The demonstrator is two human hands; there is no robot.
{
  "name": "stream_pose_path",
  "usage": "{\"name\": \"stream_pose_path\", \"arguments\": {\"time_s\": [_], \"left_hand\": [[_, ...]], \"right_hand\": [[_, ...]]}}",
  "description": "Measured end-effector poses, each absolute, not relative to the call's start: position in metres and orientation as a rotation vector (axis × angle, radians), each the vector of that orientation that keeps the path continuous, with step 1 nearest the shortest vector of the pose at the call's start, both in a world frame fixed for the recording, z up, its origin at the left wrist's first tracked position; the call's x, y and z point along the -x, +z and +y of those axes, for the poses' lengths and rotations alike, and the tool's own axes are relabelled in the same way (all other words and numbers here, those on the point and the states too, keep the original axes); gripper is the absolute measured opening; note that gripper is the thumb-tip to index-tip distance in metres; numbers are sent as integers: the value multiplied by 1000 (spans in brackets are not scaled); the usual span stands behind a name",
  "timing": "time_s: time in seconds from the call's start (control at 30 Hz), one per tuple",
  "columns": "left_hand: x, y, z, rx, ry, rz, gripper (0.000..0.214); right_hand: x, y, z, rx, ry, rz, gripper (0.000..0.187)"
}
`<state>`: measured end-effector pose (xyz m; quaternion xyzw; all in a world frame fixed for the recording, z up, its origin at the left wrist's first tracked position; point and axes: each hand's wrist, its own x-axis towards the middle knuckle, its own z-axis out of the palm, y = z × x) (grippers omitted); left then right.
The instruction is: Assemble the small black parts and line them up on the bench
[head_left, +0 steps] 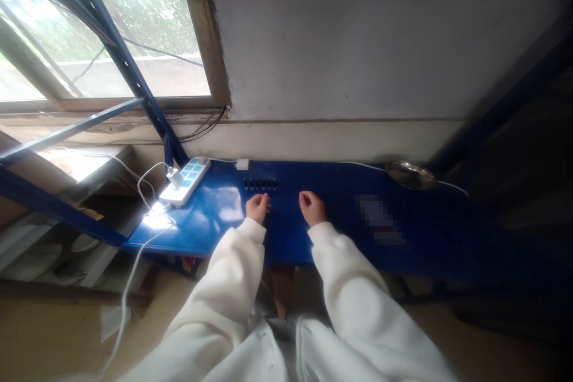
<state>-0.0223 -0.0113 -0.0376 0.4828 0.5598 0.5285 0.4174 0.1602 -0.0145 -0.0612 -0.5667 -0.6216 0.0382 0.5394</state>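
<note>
My left hand [258,209] is loosely closed over the blue tabletop [286,230], its fingers curled in and nothing showing in them. Just beyond its fingertips stands a short row of several small black cylinders [263,184], too small to identify surely. To the right, my right hand [312,208] is also curled closed, with no object visible in its grip. A gap of bare blue surface separates the two hands.
A white power strip [187,182] with a plugged-in charger [174,176] lies at the left. Behind the cylinders is a white adapter [242,164]. A round metal dish [410,174] sits at the back right, near a blurred-out patch [380,219]. Blue posts [129,71] frame the table.
</note>
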Motion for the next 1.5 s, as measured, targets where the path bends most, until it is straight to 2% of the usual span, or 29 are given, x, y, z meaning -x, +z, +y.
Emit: {"name": "stream_pose_path", "arguments": {"time_s": [0.53, 0.87, 1.13, 1.5], "left_hand": [[22, -32, -14, -1175, 1336, 1391, 35], [20, -28, -16, -1165, 1338, 1385, 31], [20, -34, -14, -1195, 1322, 1393, 28], [21, -39, -13, -1221, 1339, 1392, 31]], "right_hand": [[-157, -51, -16, 1341, 106, -1540, 23], [-126, -38, 23, 1395, 375, -1688, 32], [-108, -37, 39, 1747, 316, -1790, 15], [-99, -43, 45, 1816, 301, -1781, 14]]}}
